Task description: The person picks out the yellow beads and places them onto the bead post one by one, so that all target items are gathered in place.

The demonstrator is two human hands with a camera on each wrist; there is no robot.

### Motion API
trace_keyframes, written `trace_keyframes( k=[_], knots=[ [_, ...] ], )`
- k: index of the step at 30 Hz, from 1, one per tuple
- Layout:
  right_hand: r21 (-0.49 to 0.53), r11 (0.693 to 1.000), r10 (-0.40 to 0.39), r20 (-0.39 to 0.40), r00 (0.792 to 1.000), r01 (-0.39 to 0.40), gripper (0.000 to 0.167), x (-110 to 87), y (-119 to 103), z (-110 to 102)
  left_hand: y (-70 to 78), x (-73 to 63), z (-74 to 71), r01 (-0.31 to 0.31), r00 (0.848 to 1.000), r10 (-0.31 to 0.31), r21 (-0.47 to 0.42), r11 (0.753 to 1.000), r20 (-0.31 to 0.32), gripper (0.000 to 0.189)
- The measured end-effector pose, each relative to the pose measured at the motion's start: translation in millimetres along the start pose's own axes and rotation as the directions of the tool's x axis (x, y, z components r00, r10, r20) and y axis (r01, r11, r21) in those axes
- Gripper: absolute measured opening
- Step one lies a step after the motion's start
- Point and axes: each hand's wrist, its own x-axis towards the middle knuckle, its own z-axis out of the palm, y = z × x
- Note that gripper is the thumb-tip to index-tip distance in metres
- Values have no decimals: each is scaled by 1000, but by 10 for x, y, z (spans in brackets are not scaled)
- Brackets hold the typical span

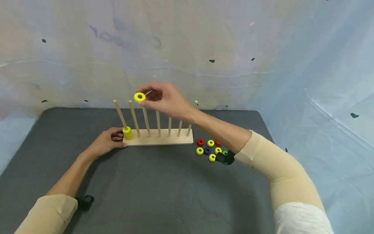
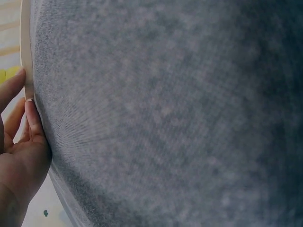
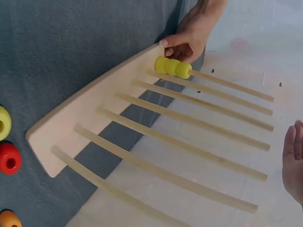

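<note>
A wooden peg stand (image 1: 163, 140) with a row of several upright dowels lies across the far part of the table. My left hand (image 1: 105, 142) grips the left end of its base, thumb at the front edge; the left wrist view shows that hand (image 2: 26, 163) at the board's end. Three yellow beads (image 3: 173, 67) are stacked on the leftmost peg (image 1: 119, 113). Between thumb and fingers, my right hand (image 1: 172, 100) pinches another yellow bead (image 1: 136, 98), hole facing up, above the pegs near the second and third. The right wrist view shows only part of this hand (image 3: 294, 165).
Right of the stand lie loose beads: yellow ones (image 1: 199, 153), red ones (image 1: 200, 140), a dark blue one (image 1: 207, 153) and a green one (image 1: 224, 151), partly under the right forearm in view. A pale sheet (image 1: 181, 48) hangs behind the grey table (image 1: 152, 188).
</note>
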Motion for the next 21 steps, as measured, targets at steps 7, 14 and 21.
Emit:
trace_keyframes(
  k=[7,14,21],
  knots=[
    [-75,985,161,37,986,-158,34,262,13,58,-75,-35,-11,-10,1000,10,-5,1000,3,80],
    [-119,970,223,103,969,-210,34,476,-8,184,-105,-90,-53,-17,1000,17,6,1000,-4,79],
    [-156,966,225,126,966,-205,34,600,-41,276,-97,-114,-54,-12,1000,11,-12,1000,-6,78]
  ],
)
